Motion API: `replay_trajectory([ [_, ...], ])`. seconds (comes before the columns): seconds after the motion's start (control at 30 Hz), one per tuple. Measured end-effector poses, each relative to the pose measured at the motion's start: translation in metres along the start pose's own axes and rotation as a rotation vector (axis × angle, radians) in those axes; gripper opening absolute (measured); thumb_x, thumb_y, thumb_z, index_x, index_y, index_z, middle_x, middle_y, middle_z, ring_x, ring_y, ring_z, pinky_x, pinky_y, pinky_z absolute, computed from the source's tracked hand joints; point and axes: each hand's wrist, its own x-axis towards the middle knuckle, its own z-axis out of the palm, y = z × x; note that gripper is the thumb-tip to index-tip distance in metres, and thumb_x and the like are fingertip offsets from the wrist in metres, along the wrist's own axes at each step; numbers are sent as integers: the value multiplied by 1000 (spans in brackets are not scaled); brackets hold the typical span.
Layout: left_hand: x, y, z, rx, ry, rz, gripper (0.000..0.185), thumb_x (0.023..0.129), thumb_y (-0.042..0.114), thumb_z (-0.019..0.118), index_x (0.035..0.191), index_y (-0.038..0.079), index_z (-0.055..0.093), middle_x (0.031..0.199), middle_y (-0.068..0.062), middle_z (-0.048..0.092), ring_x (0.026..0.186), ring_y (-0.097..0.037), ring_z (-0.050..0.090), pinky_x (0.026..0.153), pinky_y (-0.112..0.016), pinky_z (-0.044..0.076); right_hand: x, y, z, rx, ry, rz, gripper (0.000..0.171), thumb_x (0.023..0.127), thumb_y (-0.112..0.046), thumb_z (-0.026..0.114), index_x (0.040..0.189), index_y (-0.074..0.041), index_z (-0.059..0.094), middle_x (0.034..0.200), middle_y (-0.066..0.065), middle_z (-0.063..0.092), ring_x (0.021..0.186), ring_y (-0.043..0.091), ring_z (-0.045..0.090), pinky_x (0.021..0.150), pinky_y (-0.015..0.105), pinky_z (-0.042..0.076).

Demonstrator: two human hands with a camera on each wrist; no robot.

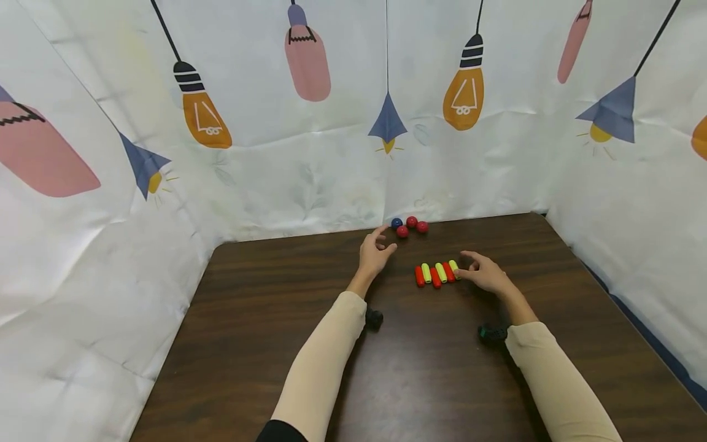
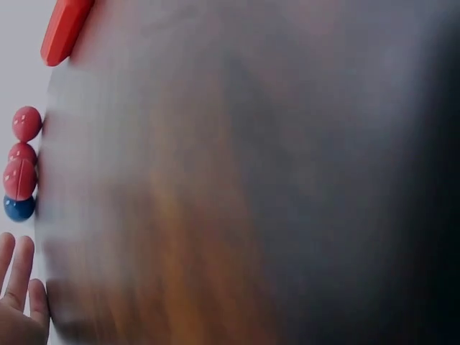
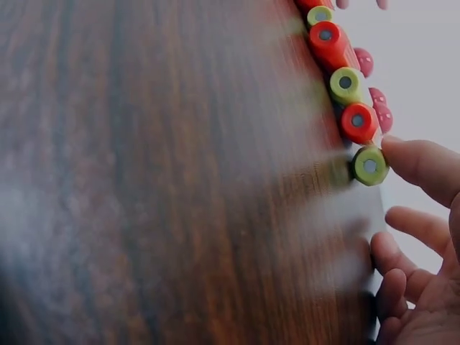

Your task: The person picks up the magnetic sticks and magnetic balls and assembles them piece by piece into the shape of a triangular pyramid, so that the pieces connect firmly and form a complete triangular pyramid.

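Note:
Several short red and yellow-green rods lie side by side in an alternating row; the right wrist view shows grey discs in their ends. My right hand is at the row's right end. One digit touches the last yellow-green rod, while the other fingers stay apart from it, loosely bent. My left hand is held beside a cluster of balls, fingers spread and holding nothing. The cluster has one blue ball and three red balls. In the left wrist view, a red rod shows at the top.
The dark wooden table ends at the back against a pale curtain printed with lamps. More of the curtain hangs along both sides. The balls sit close to the table's back edge, behind the rods.

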Motion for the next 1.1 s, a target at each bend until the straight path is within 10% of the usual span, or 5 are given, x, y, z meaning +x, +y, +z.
replay_trajectory([
  [0.27, 15, 9, 11, 209, -95, 7, 62, 96, 28, 72, 153, 32, 48, 137, -10, 58, 102, -24, 61, 103, -60, 33, -5, 0, -2, 82, -16, 18, 63, 101, -26, 63, 155, -5, 38, 94, 10, 53, 70, 20, 45, 63, 33, 40],
  [0.67, 27, 26, 8, 395, -269, -42, 65, 99, 32, 68, 157, 37, 40, 155, -12, 42, 145, -34, 43, 115, -73, 22, -6, 3, -3, 85, -13, 1, 49, 100, -17, 65, 143, -3, 50, 96, 9, 52, 74, 21, 45, 64, 31, 38],
  [1.1, 35, 26, 9, 493, -364, -101, 66, 100, 37, 64, 159, 39, 35, 167, -16, 24, 153, -41, 29, 118, -75, 13, -3, 0, -3, 73, -15, -1, 40, 101, -18, 64, 136, -3, 55, 97, 9, 51, 79, 22, 45, 69, 33, 37],
])
